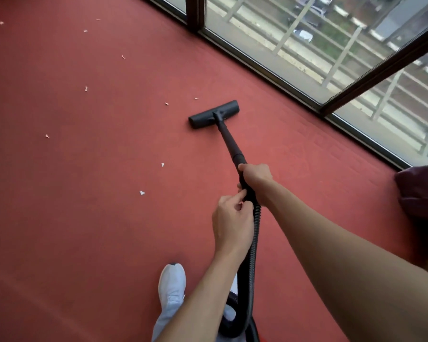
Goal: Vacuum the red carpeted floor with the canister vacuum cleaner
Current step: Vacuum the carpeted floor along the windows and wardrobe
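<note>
A black floor nozzle lies flat on the red carpet, near the window. Its black wand slants back toward me. My right hand grips the upper end of the wand. Just below it, my left hand holds the handle where the ribbed black hose begins, fingers curled round it. The hose drops to the canister, partly hidden by my left arm at the bottom edge. Several small white paper scraps lie scattered on the carpet left of the nozzle.
A dark-framed floor-level window runs diagonally along the right, with a railing outside. A dark maroon cushion or seat sits at the right edge. My white shoe stands on the carpet at the bottom.
</note>
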A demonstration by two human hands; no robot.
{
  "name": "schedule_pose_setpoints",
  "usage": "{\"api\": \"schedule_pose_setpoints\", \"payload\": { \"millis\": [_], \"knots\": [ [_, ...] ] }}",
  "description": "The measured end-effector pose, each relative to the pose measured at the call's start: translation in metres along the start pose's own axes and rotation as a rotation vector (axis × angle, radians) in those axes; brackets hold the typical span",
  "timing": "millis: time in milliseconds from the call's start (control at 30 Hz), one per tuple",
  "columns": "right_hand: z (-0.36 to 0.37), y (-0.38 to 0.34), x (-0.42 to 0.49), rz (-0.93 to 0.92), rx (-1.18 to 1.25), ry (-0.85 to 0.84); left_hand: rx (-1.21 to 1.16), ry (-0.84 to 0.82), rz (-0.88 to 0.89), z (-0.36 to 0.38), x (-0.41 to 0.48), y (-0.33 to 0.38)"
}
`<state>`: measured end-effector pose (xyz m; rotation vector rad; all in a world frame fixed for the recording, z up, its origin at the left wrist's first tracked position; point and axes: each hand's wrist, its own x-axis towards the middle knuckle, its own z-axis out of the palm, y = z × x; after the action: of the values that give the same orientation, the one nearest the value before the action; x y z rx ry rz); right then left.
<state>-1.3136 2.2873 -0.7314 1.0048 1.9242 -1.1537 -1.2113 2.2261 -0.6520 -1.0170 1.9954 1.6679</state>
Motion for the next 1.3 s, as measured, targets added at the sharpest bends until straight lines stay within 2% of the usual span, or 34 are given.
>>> {"api": "schedule_pose_setpoints", "payload": {
  "millis": [333, 533, 833, 1033, 1300],
  "knots": [
    [-0.009, 0.069, -0.05, 0.125, 0.066, 0.015, 0.019, -0.038, -0.083, -0.012, -0.038, -0.044],
    [-0.032, 0.106, -0.095, 0.19, 0.028, 0.045, 0.099, -0.134, -0.112, -0.011, -0.079, -0.065],
    [-0.062, 0.186, -0.142, 0.204, -0.026, 0.021, 0.21, -0.149, -0.16, 0.005, -0.157, -0.102],
    [-0.085, 0.233, -0.156, 0.204, -0.024, 0.004, 0.106, -0.094, -0.147, 0.027, -0.201, -0.124],
    [-0.107, 0.286, -0.177, 0.202, -0.163, -0.08, 0.065, -0.083, -0.191, 0.039, -0.26, -0.144]
  ]
}}
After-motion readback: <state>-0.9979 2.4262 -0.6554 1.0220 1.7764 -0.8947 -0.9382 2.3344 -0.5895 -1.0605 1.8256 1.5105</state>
